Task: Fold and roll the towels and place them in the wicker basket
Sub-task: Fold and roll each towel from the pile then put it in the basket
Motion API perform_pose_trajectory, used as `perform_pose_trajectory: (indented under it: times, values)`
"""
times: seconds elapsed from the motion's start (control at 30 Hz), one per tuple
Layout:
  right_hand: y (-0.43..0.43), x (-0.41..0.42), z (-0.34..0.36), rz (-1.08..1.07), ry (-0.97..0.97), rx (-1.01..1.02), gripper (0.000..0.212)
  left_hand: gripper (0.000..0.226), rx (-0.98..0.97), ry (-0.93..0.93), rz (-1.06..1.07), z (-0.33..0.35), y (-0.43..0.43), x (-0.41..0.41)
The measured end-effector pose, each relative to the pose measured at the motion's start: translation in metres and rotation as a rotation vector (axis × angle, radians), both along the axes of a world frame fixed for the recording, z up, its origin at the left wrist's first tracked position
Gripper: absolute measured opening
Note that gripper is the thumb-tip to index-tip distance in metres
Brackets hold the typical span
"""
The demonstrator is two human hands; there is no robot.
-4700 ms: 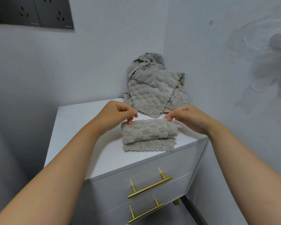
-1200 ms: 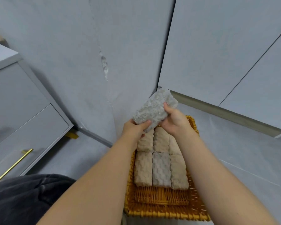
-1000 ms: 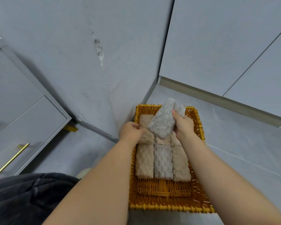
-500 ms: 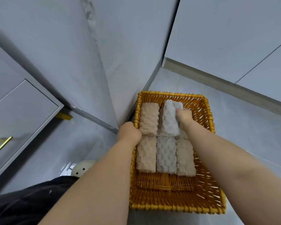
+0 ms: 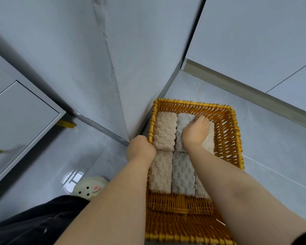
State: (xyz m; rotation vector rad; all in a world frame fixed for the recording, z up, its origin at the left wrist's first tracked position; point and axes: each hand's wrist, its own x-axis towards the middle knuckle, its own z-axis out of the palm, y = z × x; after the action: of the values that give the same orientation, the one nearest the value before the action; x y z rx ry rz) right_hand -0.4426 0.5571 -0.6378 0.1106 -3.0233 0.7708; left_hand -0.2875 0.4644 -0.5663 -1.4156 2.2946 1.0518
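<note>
While the left hand [image 5: 140, 151] grips its rim, the basket's [image 5: 180, 206] front lies bare.

A grey drawer cabinet [image 5: 16, 121] stands left, a pale green slipper [image 5: 88, 188] on the floor [image 5: 265, 142].

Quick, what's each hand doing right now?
Left hand: grips the rim of the wicker basket.
Right hand: open, pressing down the grey rolled towel.
</note>
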Motion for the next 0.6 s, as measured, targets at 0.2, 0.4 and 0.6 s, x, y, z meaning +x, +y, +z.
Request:
perform_pose_trajectory:
  times: [0.2,0.4,0.6]
  values:
    - [0.021,0.026,-0.015,0.468,0.209,0.051,0.037,0.033,0.027,0.013,0.000,0.004,-0.001,-0.001]
    - [0.021,0.030,-0.041,0.546,-0.177,0.366,0.061,0.034,0.025,0.041,-0.033,0.006,-0.001,-0.003]
    - [0.016,0.026,-0.032,0.569,-0.313,0.428,0.065,0.036,0.013,0.059,-0.042,0.001,-0.003,0.001]
